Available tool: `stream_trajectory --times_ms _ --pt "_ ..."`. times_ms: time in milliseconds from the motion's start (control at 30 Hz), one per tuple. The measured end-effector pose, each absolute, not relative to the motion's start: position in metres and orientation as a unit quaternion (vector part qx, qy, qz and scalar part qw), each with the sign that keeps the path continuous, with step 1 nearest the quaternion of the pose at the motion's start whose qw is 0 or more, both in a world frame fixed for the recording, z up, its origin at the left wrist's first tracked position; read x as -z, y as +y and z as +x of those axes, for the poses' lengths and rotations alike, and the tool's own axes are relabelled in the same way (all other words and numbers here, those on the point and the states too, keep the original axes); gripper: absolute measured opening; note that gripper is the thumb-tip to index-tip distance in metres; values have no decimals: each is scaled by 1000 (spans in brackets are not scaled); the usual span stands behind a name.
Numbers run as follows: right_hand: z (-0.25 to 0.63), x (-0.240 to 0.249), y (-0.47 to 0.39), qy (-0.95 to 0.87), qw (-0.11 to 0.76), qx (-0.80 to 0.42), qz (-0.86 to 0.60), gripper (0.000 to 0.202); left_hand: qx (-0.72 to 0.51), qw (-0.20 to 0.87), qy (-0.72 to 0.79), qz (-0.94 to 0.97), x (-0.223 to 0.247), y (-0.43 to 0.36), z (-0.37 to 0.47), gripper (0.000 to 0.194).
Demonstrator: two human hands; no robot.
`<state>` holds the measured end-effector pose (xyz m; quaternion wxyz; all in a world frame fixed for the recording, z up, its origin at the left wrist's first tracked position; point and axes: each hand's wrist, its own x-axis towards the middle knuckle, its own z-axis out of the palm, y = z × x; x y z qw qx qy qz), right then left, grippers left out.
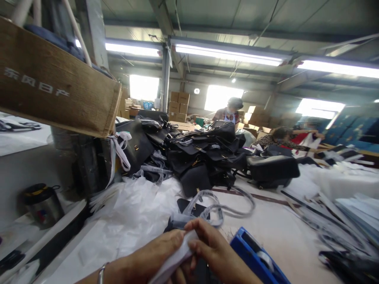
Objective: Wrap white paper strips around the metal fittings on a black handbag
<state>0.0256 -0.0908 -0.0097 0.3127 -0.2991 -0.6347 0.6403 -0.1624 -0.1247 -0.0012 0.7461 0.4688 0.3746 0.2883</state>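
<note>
Pinching white paper (174, 258) at the near edge of the scene, the 2 hands are close together: the left hand (156, 252) grips it from the left, and the right hand (217, 252) closes thumb and fingers on its right side. The paper slants upward between them (what lies inside it, if anything, I cannot tell). Just beyond the fingertips sit a dark bag (185, 205) and looped straps (239, 214) in clear wrap, and a blue dispenser (248, 256) is beside the right hand.

The likeliest trouble is the paper itself: it looks thin, so a hard pinch or uneven pull could crease or tear it. The loops could snag a finger and drag the bag askew, as they curl so near the hands. A sweep of the right wrist could knock the dispenser. To the left, the loose sheets (124, 213) could slide or crumple under the left forearm. Farther off, the heap (192, 154) of black bags looks unevenly stacked, and a bump could bring 1 or 2 down. At the far side, a person (229, 112) is behind it.
</note>
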Motion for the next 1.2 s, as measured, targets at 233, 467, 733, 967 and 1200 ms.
stream_trajectory --times_ms 233,467,733,967,1200 --pt "16 37 -90 -518 392 -658 -381 55 -287 781 406 377 10 -121 -169 64" --pt "11 53 -89 -467 414 -715 -316 54 -292 806 378 348 19 -119 -175 66" --pt "5 54 -85 -454 414 -706 -351 43 -286 731 445 431 22 -125 -172 71" --pt "3 42 -94 -486 421 -686 -342 42 -278 727 459 428 15 -126 -172 71" --pt "-2 34 -94 -482 442 -665 -361 43 -249 721 430 482 11 -123 -171 69"
